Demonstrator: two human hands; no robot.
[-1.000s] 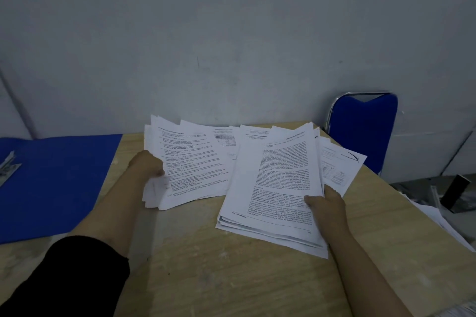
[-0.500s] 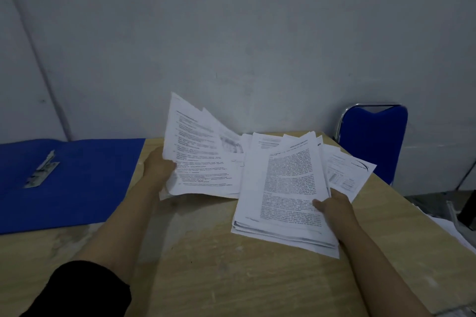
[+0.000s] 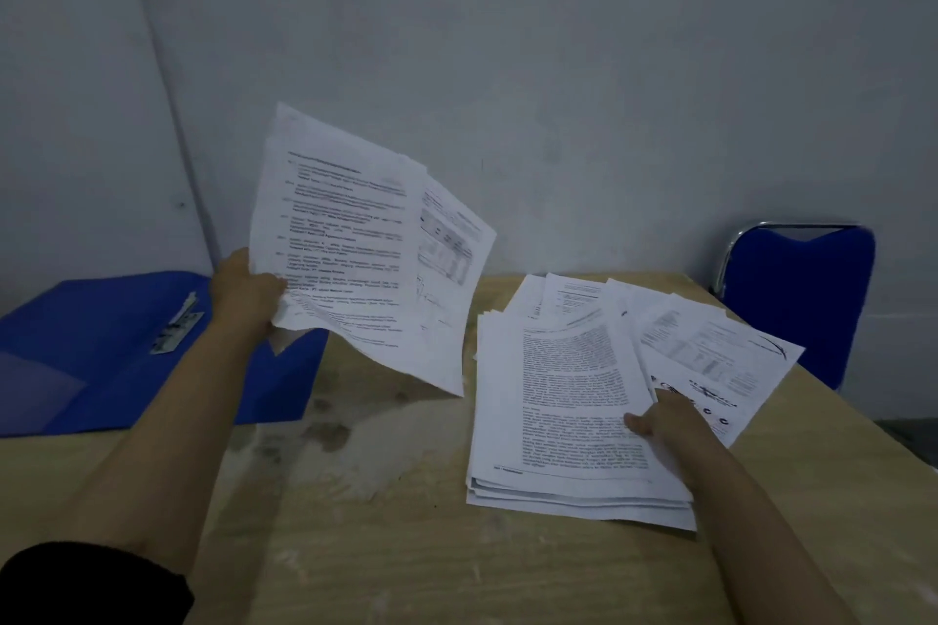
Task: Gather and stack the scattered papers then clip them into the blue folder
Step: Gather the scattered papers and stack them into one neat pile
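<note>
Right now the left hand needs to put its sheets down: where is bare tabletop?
Bare table lies between the blue folder and the paper pile, and along the near edge. The right side is crowded: the right hand presses fanned papers. The left hand holds the lifted sheets above the gap.

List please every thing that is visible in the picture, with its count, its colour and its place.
lifted sheets: a few, white, held in the air, left of centre
paper pile: one loose pile, white, on the table, right
folder: one, blue, open, on the table's left
clip: one, metal, on the folder
table: one, light wood
chair: one, blue, behind the table, right
left hand: gripping the lifted sheets
right hand: resting on the pile
</note>
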